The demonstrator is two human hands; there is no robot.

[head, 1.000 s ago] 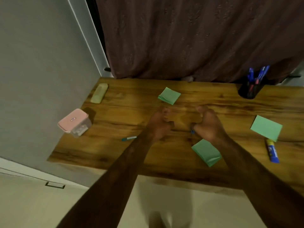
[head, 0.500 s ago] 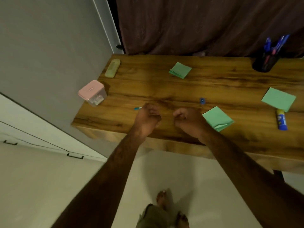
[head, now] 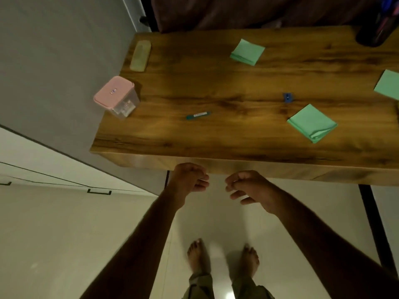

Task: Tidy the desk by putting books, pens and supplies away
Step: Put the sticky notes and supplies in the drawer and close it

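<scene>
Head view is showing both hands hanging just off the near edge of the desk, below its front face and touching nothing on it. The left hand is curling into a loose fist, and the right hand is half-curling with its fingers bent inward; whether either is pinching something small I cannot tell, though nothing is showing between the fingers. Nearest to them on the wood, a short teal pen is lying flat, well apart from a small blue sharpener and a folded green paper pad near the front right. Further out, a second green pad is resting toward the back, a third green sheet is running off the right edge of the frame, and a pink-lidded clear box is sitting at the left corner beside a pale yellowish case. A dark pen holder is standing at the far right corner. Judging by this, the tidying is barely getting started and the hands are between pickups. The next move is likely calling for a reach forward to the pen, a fingertip pinch along its barrel, and a carry across to the holder.
</scene>
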